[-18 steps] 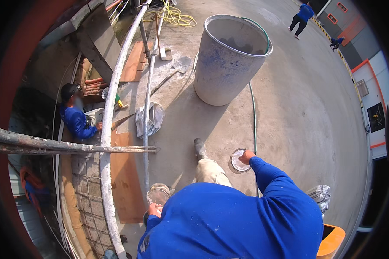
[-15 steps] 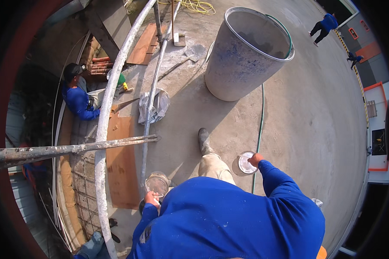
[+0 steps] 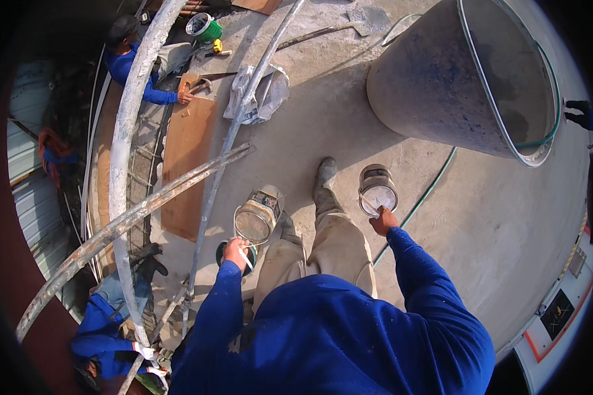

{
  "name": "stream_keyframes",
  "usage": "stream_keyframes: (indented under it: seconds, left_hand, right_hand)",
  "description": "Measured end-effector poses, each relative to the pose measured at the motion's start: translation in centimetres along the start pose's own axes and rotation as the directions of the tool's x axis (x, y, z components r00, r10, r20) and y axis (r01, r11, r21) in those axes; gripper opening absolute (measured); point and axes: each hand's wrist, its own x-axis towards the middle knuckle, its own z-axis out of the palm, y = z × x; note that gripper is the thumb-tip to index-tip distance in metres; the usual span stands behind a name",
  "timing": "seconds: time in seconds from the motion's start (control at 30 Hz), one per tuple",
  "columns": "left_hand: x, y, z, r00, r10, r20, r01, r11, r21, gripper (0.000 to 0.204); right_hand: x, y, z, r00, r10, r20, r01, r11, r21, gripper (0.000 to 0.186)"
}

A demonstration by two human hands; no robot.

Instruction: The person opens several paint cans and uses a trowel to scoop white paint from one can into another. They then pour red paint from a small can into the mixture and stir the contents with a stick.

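White handle (image 3: 245,257) in its grip, the left hand (image 3: 234,251) holds the left bucket (image 3: 265,205); the right hand (image 3: 383,222) grips the right bucket (image 3: 377,189). Both buckets, just ahead of the hands, now show more side; the two-handed hold apparently continues.

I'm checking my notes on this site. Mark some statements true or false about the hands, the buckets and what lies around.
1. The left hand holds a bucket. True.
2. The right hand is empty. False: it holds another bucket.
3. The big drum is ahead, toward the right. True.
4. The brown board lies between the held buckets. False: it lies to the left of both.
5. The worker at lower left wears white gloves. True.
6. The hose on the ground is red. False: it is green.
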Motion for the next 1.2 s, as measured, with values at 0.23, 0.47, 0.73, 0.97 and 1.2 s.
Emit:
stream_keyframes:
  seconds: [0.23,0.47,0.73,0.97,1.2]
  left_hand:
    - [-2.0,-2.0,8.2,0.998,0.043,0.044,-0.051,0.981,0.186,0.012]
    - [1.6,-4.3,7.3,0.998,0.024,0.059,-0.040,0.960,0.278,0.010]
    - [4.1,-7.8,6.7,0.985,0.167,-0.035,-0.152,0.952,0.267,0.023]
    - [5.6,-10.7,6.3,0.970,0.203,-0.137,-0.163,0.953,0.257,0.025]
    - [5.5,-11.3,7.0,0.922,0.336,-0.193,-0.136,0.747,0.651,0.021]
  right_hand:
    - [6.4,-4.1,-8.8,0.943,-0.326,-0.068,0.321,0.944,-0.077,0.048]
    - [13.5,-12.0,-9.3,0.907,-0.422,-0.007,0.418,0.901,-0.117,0.056]
    - [19.5,-17.2,-5.7,0.887,-0.460,0.042,0.457,0.863,-0.215,0.051]
    - [22.7,-19.7,-3.2,0.878,-0.453,0.154,0.478,0.824,-0.304,0.051]
    - [26.8,-22.3,0.2,0.833,-0.508,0.218,0.553,0.749,-0.365,0.051]
